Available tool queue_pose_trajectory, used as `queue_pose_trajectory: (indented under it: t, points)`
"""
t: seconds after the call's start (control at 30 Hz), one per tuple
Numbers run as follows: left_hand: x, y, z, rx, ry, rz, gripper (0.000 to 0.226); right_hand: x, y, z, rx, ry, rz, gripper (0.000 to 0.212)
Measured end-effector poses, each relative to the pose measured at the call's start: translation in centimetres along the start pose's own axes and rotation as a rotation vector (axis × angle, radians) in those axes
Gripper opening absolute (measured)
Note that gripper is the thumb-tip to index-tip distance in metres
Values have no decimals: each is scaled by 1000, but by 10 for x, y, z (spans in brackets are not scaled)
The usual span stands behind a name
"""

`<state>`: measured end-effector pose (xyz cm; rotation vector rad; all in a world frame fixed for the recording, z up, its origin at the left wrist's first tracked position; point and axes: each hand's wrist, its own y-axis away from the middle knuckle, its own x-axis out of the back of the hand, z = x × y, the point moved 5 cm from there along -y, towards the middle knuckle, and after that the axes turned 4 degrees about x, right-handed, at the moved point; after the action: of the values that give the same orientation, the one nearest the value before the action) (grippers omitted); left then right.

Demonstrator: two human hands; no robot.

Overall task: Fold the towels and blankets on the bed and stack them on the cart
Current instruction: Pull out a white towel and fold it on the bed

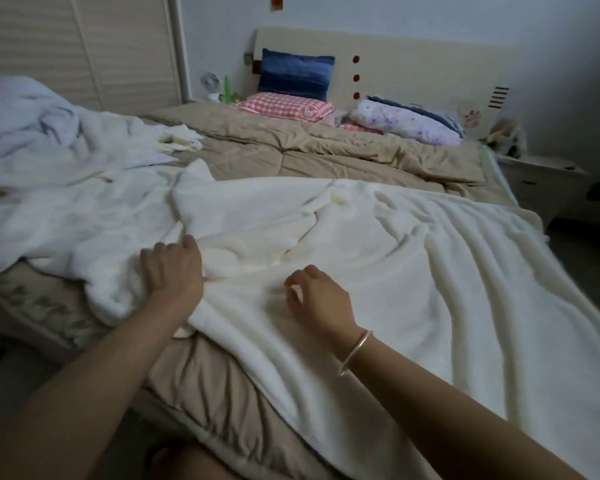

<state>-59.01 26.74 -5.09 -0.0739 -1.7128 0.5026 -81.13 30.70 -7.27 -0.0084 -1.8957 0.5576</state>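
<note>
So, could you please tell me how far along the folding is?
Done: nothing looks folded or stacked yet. In hand: the left hand grips the rumpled white blanket, the right hand curled over it. Left: folding it, plus the crumpled pile beyond.

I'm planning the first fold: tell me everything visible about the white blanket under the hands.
The white blanket looks soft and plush, like fleece, plain and unpatterned. It lies unfolded and wrinkled over the tan quilt, its near edge draping off the bed. The left hand grips a bunched fold of it; the right hand sits curled over it, pinching or not I cannot tell. To the left it meets other heaped pale linens.
</note>
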Motion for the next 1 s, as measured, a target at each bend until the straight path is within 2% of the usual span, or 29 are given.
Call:
queue_pose_trajectory:
  t: [0.03,0.1,0.13,0.2,0.27,0.4,0.47,0.5,0.57,0.63,0.7,0.77,0.83,0.87,0.93,1.0]
  points:
    - [10,-7,-6,-27,-54,96,27,2,1,2,22,31,75,29]
    - [25,-19,-18,-69,-198,227,20,1,4,10,8,101,179,39]
    - [27,-23,-22,-77,-261,265,21,-4,7,17,-35,129,178,46]
    - [23,-26,-26,-51,-361,286,31,-18,14,26,-132,142,53,63]
    - [3,-22,-20,-19,-471,215,50,-33,21,31,-182,121,-122,81]
    - [-39,3,16,-169,-562,-33,70,-37,23,36,-170,103,-218,91]
    - [-41,11,37,-212,-477,-69,62,-35,24,36,-160,69,-270,88]
    - [-35,12,47,-218,-390,-37,59,-33,25,34,-148,42,-292,84]
    - [-13,19,66,-283,-74,97,59,-31,26,27,-105,-3,-313,77]
    - [3,33,78,-404,163,180,43,-23,31,11,-7,-27,-196,70]
    - [1,40,70,-423,286,133,30,-7,36,-12,137,-82,23,44]
    - [-7,38,44,-341,337,8,23,8,41,-39,253,-154,102,23]
    - [-16,33,7,-240,346,-29,23,16,42,-75,354,-271,12,15]
    - [-19,30,-11,-189,345,-26,25,14,41,-91,397,-295,-45,16]
    - [-23,28,-36,-166,313,-10,30,-1,36,-115,435,-189,-132,27]
    - [-23,30,-41,-282,223,-6,32,-22,29,-126,396,2,-189,38]
